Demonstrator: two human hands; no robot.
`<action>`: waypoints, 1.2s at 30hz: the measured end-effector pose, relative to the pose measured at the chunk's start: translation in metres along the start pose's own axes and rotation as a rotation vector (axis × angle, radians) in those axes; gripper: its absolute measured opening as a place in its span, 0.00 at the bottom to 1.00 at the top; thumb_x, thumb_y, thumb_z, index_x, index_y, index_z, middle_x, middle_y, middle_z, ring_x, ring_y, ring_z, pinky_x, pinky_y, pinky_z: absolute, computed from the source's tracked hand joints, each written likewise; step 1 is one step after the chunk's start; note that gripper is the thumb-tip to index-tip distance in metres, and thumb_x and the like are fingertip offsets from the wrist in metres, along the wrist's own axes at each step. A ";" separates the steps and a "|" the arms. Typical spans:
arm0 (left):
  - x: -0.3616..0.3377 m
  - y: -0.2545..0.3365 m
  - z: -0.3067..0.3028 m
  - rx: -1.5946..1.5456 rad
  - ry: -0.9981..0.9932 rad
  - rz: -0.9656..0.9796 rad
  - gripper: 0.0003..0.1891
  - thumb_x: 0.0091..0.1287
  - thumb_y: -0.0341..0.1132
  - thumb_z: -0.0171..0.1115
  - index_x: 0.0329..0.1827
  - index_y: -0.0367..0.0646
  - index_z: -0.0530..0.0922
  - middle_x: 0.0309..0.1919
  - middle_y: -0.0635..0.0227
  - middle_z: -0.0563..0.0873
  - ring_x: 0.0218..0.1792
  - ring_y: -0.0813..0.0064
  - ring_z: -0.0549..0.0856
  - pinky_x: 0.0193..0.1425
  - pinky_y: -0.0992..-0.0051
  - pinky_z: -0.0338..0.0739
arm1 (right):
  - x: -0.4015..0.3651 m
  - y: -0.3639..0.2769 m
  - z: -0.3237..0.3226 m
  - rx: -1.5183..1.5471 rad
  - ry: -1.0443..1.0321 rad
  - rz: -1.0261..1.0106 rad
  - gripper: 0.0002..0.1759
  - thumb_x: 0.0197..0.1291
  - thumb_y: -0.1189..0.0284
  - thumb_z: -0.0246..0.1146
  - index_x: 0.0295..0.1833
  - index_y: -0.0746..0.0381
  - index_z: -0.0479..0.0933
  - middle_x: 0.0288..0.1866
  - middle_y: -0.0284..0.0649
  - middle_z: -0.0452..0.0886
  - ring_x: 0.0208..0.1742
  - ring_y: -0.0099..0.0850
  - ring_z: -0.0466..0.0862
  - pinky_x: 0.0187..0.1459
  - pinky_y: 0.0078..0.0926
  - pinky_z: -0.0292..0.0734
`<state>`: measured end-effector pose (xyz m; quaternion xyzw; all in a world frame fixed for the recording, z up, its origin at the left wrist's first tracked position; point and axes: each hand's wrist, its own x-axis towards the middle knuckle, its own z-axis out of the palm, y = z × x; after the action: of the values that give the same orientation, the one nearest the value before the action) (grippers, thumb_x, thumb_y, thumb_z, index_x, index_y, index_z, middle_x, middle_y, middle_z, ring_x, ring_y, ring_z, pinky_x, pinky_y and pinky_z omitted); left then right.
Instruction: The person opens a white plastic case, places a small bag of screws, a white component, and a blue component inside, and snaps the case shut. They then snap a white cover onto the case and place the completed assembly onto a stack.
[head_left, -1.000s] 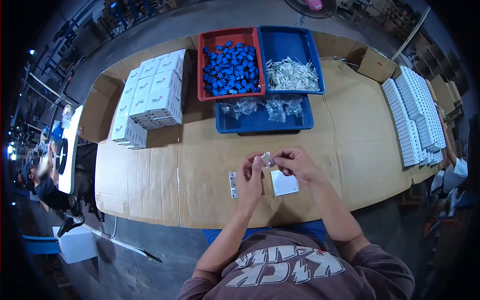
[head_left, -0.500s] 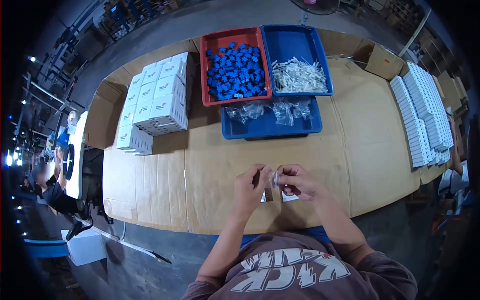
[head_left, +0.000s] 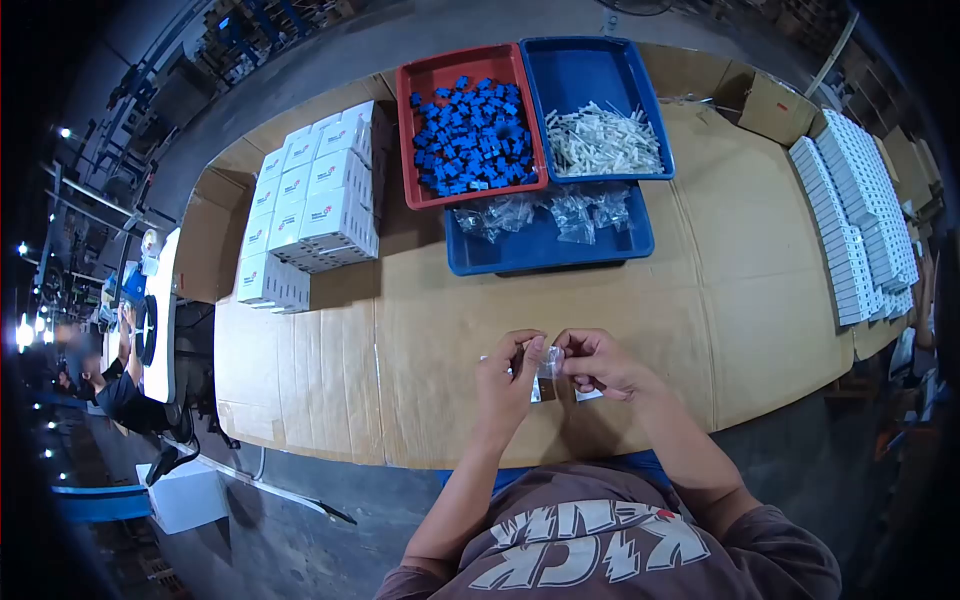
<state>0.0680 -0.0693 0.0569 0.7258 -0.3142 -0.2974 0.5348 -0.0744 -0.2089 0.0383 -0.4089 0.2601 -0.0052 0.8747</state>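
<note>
Over the near middle of the cardboard-covered table, a small clear plastic bag [head_left: 549, 362] is stretched between my two hands. My left hand [head_left: 507, 385] pinches one side of it with thumb and fingers. On the other side, my right hand [head_left: 606, 367] grips it with curled fingers. Just below the hands lie a small white piece [head_left: 536, 391] and another white piece [head_left: 588, 395], both partly covered by the hands. Whether anything is inside the bag is too small to tell.
Ahead stand a red tray [head_left: 404, 130] of blue plastic parts, a blue tray [head_left: 590, 62] of whitish small parts and a lower blue tray [head_left: 550, 262] of clear bags. White boxes [head_left: 335, 212] are stacked left, white slotted pieces [head_left: 868, 235] right. A person [head_left: 120, 395] sits far left.
The bag shows more widely between my fingers than before. Both hands stay close together over the same spot, and the whole view has shifted slightly.
</note>
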 end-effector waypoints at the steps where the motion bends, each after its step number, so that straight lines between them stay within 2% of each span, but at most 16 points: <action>1: -0.001 -0.003 0.003 -0.022 0.012 0.021 0.12 0.80 0.38 0.66 0.52 0.37 0.87 0.30 0.75 0.84 0.32 0.88 0.75 0.36 0.80 0.70 | -0.001 0.002 -0.002 0.036 0.016 0.005 0.03 0.71 0.74 0.70 0.46 0.59 0.82 0.36 0.29 0.82 0.26 0.14 0.71 0.24 0.15 0.64; 3: -0.001 -0.011 0.009 -0.068 0.041 0.068 0.11 0.79 0.38 0.67 0.52 0.39 0.87 0.22 0.75 0.77 0.25 0.87 0.69 0.28 0.77 0.63 | 0.000 0.005 -0.004 0.106 0.047 0.012 0.03 0.72 0.73 0.70 0.46 0.59 0.82 0.36 0.29 0.83 0.26 0.14 0.71 0.24 0.15 0.64; 6: 0.001 -0.012 0.009 -0.035 0.028 0.087 0.11 0.79 0.38 0.68 0.51 0.38 0.87 0.21 0.76 0.76 0.24 0.87 0.68 0.28 0.77 0.63 | 0.000 0.007 -0.005 0.109 0.073 0.002 0.04 0.74 0.72 0.69 0.44 0.60 0.83 0.36 0.30 0.83 0.26 0.14 0.71 0.24 0.15 0.64; 9: 0.003 -0.015 0.004 -0.027 -0.016 0.020 0.11 0.80 0.37 0.67 0.52 0.37 0.87 0.28 0.77 0.83 0.31 0.90 0.75 0.34 0.81 0.69 | -0.002 0.004 0.000 0.114 0.082 -0.007 0.04 0.72 0.73 0.70 0.46 0.60 0.82 0.34 0.31 0.81 0.24 0.14 0.70 0.23 0.15 0.64; 15: 0.004 -0.014 0.000 -0.012 0.005 0.068 0.10 0.79 0.36 0.68 0.52 0.38 0.87 0.24 0.81 0.73 0.27 0.89 0.67 0.30 0.79 0.60 | 0.004 0.009 -0.007 0.074 0.036 -0.017 0.12 0.67 0.79 0.73 0.53 0.61 0.81 0.37 0.30 0.82 0.25 0.14 0.73 0.22 0.14 0.63; 18: 0.002 -0.010 -0.001 -0.003 -0.007 0.053 0.09 0.80 0.35 0.66 0.53 0.38 0.87 0.24 0.81 0.73 0.27 0.89 0.67 0.31 0.79 0.61 | 0.001 0.004 -0.003 -0.009 0.019 -0.038 0.16 0.66 0.80 0.72 0.58 0.61 0.82 0.36 0.27 0.82 0.30 0.13 0.77 0.28 0.15 0.69; 21: 0.000 -0.003 -0.003 0.001 -0.022 0.030 0.09 0.80 0.34 0.65 0.55 0.38 0.86 0.25 0.81 0.75 0.28 0.90 0.68 0.31 0.80 0.61 | 0.002 0.008 0.002 -0.303 0.058 -0.236 0.21 0.65 0.82 0.72 0.63 0.60 0.83 0.36 0.27 0.82 0.34 0.14 0.79 0.35 0.16 0.74; 24: 0.001 -0.012 0.004 -0.231 -0.034 -0.029 0.10 0.81 0.34 0.63 0.57 0.40 0.85 0.23 0.80 0.74 0.24 0.88 0.69 0.28 0.78 0.62 | 0.004 0.022 0.003 -0.394 0.099 -0.385 0.22 0.66 0.83 0.71 0.64 0.59 0.84 0.36 0.26 0.83 0.37 0.15 0.79 0.39 0.17 0.75; 27: 0.000 -0.004 0.005 -0.560 -0.041 -0.359 0.10 0.81 0.35 0.62 0.58 0.41 0.84 0.26 0.81 0.78 0.25 0.91 0.71 0.29 0.81 0.65 | -0.001 0.026 0.009 -0.521 0.175 -0.466 0.19 0.65 0.82 0.71 0.61 0.59 0.86 0.35 0.30 0.84 0.34 0.19 0.80 0.37 0.21 0.75; 30: -0.001 -0.014 0.001 -0.804 -0.144 -0.553 0.11 0.81 0.36 0.63 0.59 0.42 0.84 0.24 0.83 0.76 0.22 0.90 0.72 0.28 0.81 0.69 | 0.002 0.027 -0.003 -0.966 0.173 -0.872 0.20 0.59 0.86 0.72 0.57 0.61 0.88 0.34 0.35 0.84 0.33 0.25 0.82 0.37 0.23 0.78; 33: 0.001 -0.019 -0.002 -0.827 -0.137 -0.558 0.11 0.80 0.36 0.63 0.58 0.41 0.85 0.25 0.82 0.77 0.22 0.89 0.71 0.27 0.80 0.69 | 0.000 0.027 -0.003 -1.043 0.258 -0.932 0.18 0.58 0.86 0.72 0.54 0.63 0.89 0.34 0.40 0.84 0.32 0.31 0.83 0.37 0.27 0.78; 36: 0.003 -0.013 -0.003 -0.663 -0.174 -0.486 0.10 0.80 0.36 0.63 0.56 0.40 0.85 0.25 0.81 0.77 0.22 0.90 0.71 0.28 0.81 0.69 | 0.000 0.028 0.005 -0.908 0.298 -0.957 0.15 0.61 0.86 0.71 0.52 0.64 0.88 0.36 0.41 0.86 0.32 0.32 0.83 0.37 0.29 0.79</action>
<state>0.0739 -0.0668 0.0448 0.5396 -0.0651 -0.5601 0.6252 -0.0775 -0.1872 0.0208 -0.8009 0.1446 -0.3386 0.4722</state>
